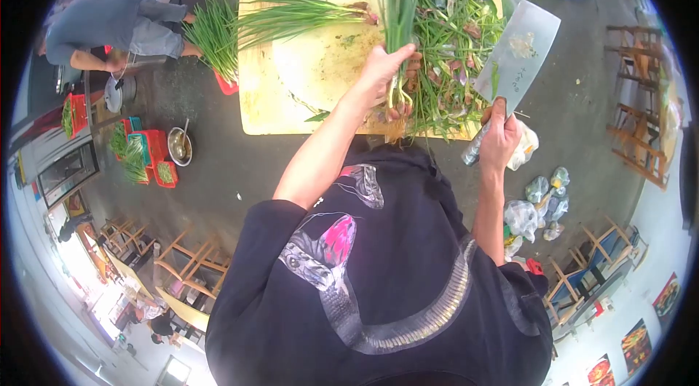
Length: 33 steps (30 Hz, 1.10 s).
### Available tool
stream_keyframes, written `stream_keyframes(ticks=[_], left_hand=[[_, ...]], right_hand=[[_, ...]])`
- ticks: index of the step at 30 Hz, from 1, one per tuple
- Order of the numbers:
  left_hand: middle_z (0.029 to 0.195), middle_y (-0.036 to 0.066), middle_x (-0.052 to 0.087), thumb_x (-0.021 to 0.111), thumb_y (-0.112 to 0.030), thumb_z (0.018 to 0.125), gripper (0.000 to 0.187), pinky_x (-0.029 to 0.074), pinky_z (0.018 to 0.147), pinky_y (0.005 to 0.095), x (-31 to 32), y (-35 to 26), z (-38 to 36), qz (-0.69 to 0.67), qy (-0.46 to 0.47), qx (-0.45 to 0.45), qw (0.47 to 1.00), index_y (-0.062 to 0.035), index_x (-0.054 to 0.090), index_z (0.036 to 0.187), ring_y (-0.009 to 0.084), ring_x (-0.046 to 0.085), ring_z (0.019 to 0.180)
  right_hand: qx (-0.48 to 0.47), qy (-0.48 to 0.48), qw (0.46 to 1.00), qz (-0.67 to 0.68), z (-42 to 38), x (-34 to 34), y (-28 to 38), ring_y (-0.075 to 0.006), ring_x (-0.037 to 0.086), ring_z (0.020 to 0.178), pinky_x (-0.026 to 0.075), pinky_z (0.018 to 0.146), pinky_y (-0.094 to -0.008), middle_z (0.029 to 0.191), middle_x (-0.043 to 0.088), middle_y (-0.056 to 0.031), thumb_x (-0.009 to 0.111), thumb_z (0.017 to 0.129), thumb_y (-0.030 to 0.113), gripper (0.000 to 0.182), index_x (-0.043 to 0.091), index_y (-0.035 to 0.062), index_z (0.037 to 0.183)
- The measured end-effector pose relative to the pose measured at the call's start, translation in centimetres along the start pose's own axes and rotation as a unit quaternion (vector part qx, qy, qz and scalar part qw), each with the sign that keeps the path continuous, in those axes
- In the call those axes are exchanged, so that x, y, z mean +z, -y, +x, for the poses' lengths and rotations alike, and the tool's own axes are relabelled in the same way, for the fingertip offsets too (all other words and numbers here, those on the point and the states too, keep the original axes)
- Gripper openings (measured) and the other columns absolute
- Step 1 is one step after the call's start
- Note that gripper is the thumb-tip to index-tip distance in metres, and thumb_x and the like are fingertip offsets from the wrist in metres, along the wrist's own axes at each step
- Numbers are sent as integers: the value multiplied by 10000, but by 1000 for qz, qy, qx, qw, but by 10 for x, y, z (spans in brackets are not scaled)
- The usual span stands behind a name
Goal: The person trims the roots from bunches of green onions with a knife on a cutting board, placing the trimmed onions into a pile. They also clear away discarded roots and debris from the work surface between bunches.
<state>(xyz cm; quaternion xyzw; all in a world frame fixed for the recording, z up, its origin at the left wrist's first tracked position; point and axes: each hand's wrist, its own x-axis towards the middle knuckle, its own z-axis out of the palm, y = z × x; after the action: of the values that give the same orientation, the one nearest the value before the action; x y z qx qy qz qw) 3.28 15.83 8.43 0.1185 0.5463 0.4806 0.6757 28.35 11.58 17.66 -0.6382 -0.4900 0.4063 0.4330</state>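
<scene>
The left hand point(389, 72) grips some green onions point(399, 15), long and green with pale brown bulbs. The right hand point(501, 137) holds a wide, shiny cleaver point(526, 58).

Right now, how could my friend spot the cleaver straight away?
Find the pale wooden table up top. By its right edge, the right hand grips the cleaver. It's broad, flat, shiny metal, unlike the leafy green onions nearby.
</scene>
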Motion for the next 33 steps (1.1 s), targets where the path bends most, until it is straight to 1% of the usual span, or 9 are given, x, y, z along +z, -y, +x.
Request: stream_keyframes(ticks=[3,10,11,18,22,24,28,32,33], left_hand=[[1086,79,773,811,-212,977,328,641,770,399,-21,4,7,-42,2,-48,998,-60,684,1238,206,757,926],[1103,72,740,740,-75,999,331,631,927,432,-69,5,-13,-214,-3,61,975,-69,654,1319,276,744,1037],[1219,113,704,698,-98,1035,375,581,1062,451,-80,9,-10,-234,-2,78,969,-62,616,1400,294,697,1157],[1306,63,663,671,-132,1060,334,558,1089,515,-108,10,-23,-294,-23,154,943,-85,604,1384,313,666,1202],[1244,99,694,721,-119,1023,365,611,974,454,-129,13,-30,-63,-142,82,984,-60,566,1348,237,683,1156],[1248,115,694,742,-114,1003,427,627,928,438,-139,23,-25,78,-178,74,978,-40,529,1366,235,687,1143],[1270,170,687,751,-95,991,623,646,845,383,-135,52,-18,11,-204,100,974,10,400,1495,243,729,1019],[1012,106,762,805,-178,973,446,602,693,312,-112,54,-17,37,-255,76,963,55,621,1306,174,718,789],[907,60,760,833,-215,953,336,572,644,295,-108,54,-17,49,-267,83,959,32,714,1147,145,684,698]], right_hand=[[-7,-14,1000,27,-2,1,0,-30,353,633,262,566,-269,665,442,92,614,1128,323,463,579,72,741],[28,79,996,-11,-8,-8,-14,-39,364,666,283,593,-264,708,473,83,619,1125,350,444,608,68,782],[25,86,996,-15,-9,-9,-14,-40,370,665,287,592,-266,704,473,80,622,1122,355,448,608,67,779],[-24,156,986,-44,-10,-8,-9,-68,419,617,335,555,-303,646,490,42,624,1112,358,457,622,44,780],[-40,210,972,-96,-9,-10,-14,-93,444,609,367,553,-336,631,503,1,631,1103,326,422,643,10,824],[-67,227,962,-134,-9,-8,-9,-187,478,592,412,581,-381,644,541,-103,649,1081,278,343,687,-18,914],[-123,237,945,-188,-24,-4,3,-358,576,631,461,624,-432,728,619,-211,656,1059,223,258,725,-17,990],[-147,217,938,-227,-42,4,6,-417,628,691,470,639,-471,766,653,-226,660,1045,188,215,727,-7,985],[-154,210,935,-240,-48,5,6,-428,636,709,471,644,-481,776,659,-230,661,1041,182,205,727,-4,986]])
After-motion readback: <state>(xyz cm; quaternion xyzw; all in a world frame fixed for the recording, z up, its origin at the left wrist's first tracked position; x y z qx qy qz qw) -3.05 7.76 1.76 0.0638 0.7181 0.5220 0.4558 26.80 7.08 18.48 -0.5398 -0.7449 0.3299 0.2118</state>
